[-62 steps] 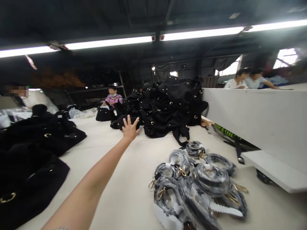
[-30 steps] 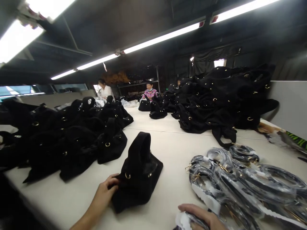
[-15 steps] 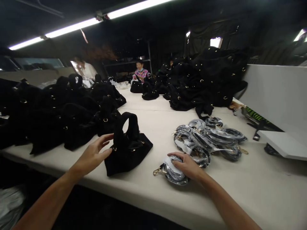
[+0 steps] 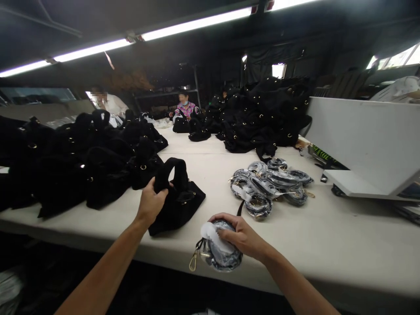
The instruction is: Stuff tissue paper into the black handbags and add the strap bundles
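Note:
My left hand (image 4: pixel 153 202) is closed on the near side of a black handbag (image 4: pixel 177 205), close to where its looped handle rises. The bag stands upright at the table's front edge, with small gold fittings around its opening. In my right hand (image 4: pixel 241 234) is a coiled bag strap (image 4: pixel 223 258) wrapped in clear plastic, with a white slip on top. A gold snap hook (image 4: pixel 193 261) dangles from its left side. Behind that hand, a heap of similar wrapped straps (image 4: pixel 265 181) lies on the table.
Black bags crowd the left of the pale table (image 4: pixel 328 245), including a pile of bags (image 4: pixel 65 170); another large bag pile (image 4: pixel 259 116) stands at the back. A white panelled stand (image 4: pixel 354 144) is on the right. Two people (image 4: pixel 185 107) (image 4: pixel 110 103) are across the table.
My left hand has closed onto the bag from beside it. My right hand has lifted the wrapped strap off the table and brought it left, nearer the front edge.

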The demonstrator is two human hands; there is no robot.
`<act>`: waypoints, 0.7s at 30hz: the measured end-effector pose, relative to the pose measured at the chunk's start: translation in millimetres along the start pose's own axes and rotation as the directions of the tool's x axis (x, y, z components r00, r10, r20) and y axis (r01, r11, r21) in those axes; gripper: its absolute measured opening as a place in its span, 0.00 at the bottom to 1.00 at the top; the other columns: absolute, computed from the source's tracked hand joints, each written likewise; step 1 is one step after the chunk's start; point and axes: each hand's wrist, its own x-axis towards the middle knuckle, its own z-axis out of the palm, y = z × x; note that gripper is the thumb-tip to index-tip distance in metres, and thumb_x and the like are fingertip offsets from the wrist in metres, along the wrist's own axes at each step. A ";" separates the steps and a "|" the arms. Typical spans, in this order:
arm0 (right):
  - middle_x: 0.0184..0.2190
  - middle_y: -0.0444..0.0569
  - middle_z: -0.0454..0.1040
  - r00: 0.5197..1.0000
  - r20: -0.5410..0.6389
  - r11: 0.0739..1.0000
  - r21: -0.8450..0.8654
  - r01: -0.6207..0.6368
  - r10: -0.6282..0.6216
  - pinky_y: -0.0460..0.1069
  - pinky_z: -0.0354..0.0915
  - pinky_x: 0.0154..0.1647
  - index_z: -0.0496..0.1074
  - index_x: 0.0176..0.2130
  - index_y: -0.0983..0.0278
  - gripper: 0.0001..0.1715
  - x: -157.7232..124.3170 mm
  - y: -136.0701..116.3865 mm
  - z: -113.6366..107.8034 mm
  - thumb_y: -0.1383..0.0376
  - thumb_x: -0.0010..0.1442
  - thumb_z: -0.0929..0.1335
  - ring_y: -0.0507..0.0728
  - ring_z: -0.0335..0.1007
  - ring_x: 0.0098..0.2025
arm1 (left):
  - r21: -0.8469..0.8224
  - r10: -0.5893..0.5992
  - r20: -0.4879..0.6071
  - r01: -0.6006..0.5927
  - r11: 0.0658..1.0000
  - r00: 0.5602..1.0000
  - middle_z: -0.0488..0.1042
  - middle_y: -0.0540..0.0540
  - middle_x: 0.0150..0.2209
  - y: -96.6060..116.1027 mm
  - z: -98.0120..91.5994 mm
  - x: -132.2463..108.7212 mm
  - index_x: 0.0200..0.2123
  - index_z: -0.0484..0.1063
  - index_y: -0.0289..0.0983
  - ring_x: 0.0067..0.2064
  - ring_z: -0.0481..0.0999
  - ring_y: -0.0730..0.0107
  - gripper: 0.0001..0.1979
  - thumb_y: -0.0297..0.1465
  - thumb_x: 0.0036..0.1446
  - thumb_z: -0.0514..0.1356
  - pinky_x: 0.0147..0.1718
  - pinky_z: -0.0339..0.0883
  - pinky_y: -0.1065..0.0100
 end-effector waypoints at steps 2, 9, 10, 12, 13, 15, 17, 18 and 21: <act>0.43 0.50 0.75 0.997 0.022 0.995 -0.070 0.070 -0.069 0.44 0.65 0.34 0.74 0.49 0.64 0.17 -8.8 -13.8 2.2 0.63 0.61 0.67 0.53 0.69 0.38 | -0.091 0.072 -0.006 -0.073 0.993 0.997 0.75 0.47 0.38 2.0 -3.0 -10.0 0.34 0.71 0.38 0.45 0.75 0.60 0.06 0.32 0.50 0.62 0.52 0.67 0.59; 0.46 0.52 0.73 0.665 -0.685 0.948 -0.128 0.290 -0.296 0.46 0.70 0.31 0.67 0.55 0.61 0.25 -15.4 -64.9 -50.8 0.56 0.61 0.68 0.55 0.73 0.37 | -0.414 0.524 0.158 -0.426 0.805 0.837 0.70 0.50 0.26 36.5 -17.0 -44.9 0.26 0.67 0.39 0.34 0.71 0.66 0.08 0.25 0.55 0.63 0.52 0.64 0.54; 0.46 0.51 0.73 0.558 -0.750 0.924 -0.194 0.329 -0.356 0.46 0.70 0.32 0.66 0.56 0.61 0.25 -10.4 -73.9 -56.2 0.56 0.62 0.67 0.54 0.72 0.38 | -0.404 0.588 0.181 -0.486 0.775 0.788 0.69 0.50 0.25 44.4 -14.6 -47.1 0.26 0.66 0.39 0.33 0.71 0.66 0.09 0.24 0.57 0.61 0.52 0.64 0.53; 0.44 0.50 0.73 0.471 -0.736 0.869 -0.349 0.351 -0.486 0.45 0.69 0.35 0.65 0.56 0.61 0.22 1.7 -91.5 -58.4 0.59 0.63 0.66 0.53 0.71 0.40 | -0.379 0.674 0.216 -0.575 0.725 0.707 0.68 0.50 0.25 58.4 -6.9 -50.5 0.26 0.64 0.39 0.32 0.71 0.65 0.10 0.22 0.58 0.59 0.50 0.64 0.52; 0.43 0.49 0.73 0.509 -0.671 0.842 -0.416 0.342 -0.538 0.44 0.68 0.36 0.66 0.55 0.62 0.21 7.9 -99.1 -55.5 0.61 0.63 0.65 0.53 0.71 0.40 | -0.367 0.700 0.224 -0.606 0.705 0.678 0.68 0.49 0.25 63.9 -2.4 -52.1 0.27 0.64 0.39 0.33 0.71 0.65 0.10 0.21 0.58 0.58 0.50 0.64 0.52; 0.41 0.47 0.74 0.702 -0.429 0.789 -0.525 0.319 -0.569 0.43 0.66 0.37 0.69 0.54 0.63 0.20 20.0 -110.0 -45.2 0.66 0.62 0.64 0.51 0.70 0.38 | -0.346 0.731 0.231 -0.648 0.679 0.642 0.68 0.49 0.27 71.1 6.0 -55.4 0.28 0.64 0.39 0.33 0.71 0.64 0.09 0.20 0.57 0.58 0.50 0.63 0.50; 0.37 0.45 0.75 0.849 -0.179 0.732 -0.611 0.300 -0.497 0.43 0.64 0.38 0.70 0.53 0.64 0.21 31.3 -113.5 -35.4 0.70 0.61 0.63 0.50 0.70 0.36 | -0.339 0.732 0.204 -0.655 0.676 0.650 0.68 0.48 0.27 74.4 11.7 -58.6 0.28 0.64 0.39 0.32 0.69 0.65 0.10 0.20 0.57 0.58 0.49 0.62 0.51; 0.36 0.45 0.76 0.885 -0.097 0.695 -0.660 0.285 -0.456 0.43 0.63 0.39 0.71 0.53 0.64 0.22 36.4 -112.5 -32.5 0.72 0.60 0.63 0.50 0.70 0.36 | -0.342 0.720 0.185 -0.644 0.685 0.668 0.67 0.48 0.27 75.0 13.1 -59.7 0.28 0.64 0.39 0.32 0.68 0.65 0.10 0.20 0.57 0.58 0.47 0.63 0.53; 0.38 0.44 0.78 0.932 0.037 0.553 -0.796 0.245 -0.360 0.45 0.62 0.42 0.74 0.51 0.61 0.21 48.3 -101.1 -33.0 0.72 0.60 0.65 0.52 0.72 0.38 | -0.357 0.653 0.122 -0.581 0.731 0.747 0.64 0.48 0.26 75.9 11.4 -59.4 0.27 0.64 0.39 0.32 0.66 0.65 0.10 0.21 0.58 0.58 0.39 0.62 0.59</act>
